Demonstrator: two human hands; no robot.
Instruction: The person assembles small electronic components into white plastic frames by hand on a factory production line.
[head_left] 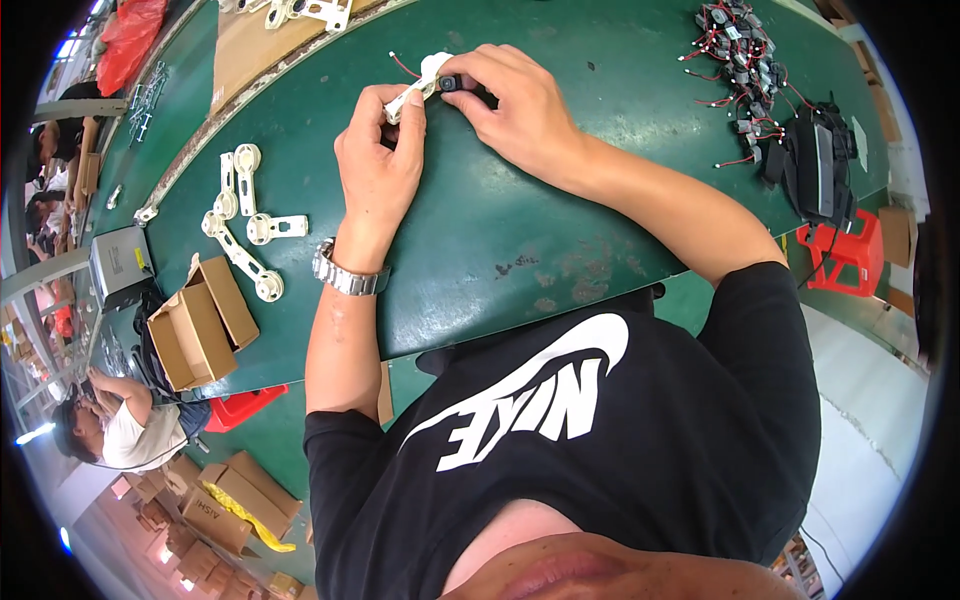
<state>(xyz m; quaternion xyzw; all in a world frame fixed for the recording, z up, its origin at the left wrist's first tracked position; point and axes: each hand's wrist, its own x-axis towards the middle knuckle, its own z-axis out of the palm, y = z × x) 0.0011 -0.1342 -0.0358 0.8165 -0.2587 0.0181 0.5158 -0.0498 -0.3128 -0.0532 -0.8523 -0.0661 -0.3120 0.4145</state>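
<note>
Near the far side of the table, my left hand (380, 160) is closed around the lower end of a white plastic bracket (432, 70). My right hand (518, 105) meets it from the right, thumb and fingers pinching a small black square-ended part (449, 84) against the bracket's side. Whether that part sits in the bracket or only touches it cannot be made out. A thin red wire (403, 64) with a white plug sticks out behind the bracket. Left of my hands, several similar white brackets (240, 252) lie on the green table (480, 220).
Wired grey-black parts (740, 65) are heaped at the far right, beside a black device (818, 165). A small open cardboard box (192, 335) and a grey box (122, 262) stand left. Cardboard (260, 60) and screws (148, 105) lie farther off. Another person (140, 420) sits at lower left.
</note>
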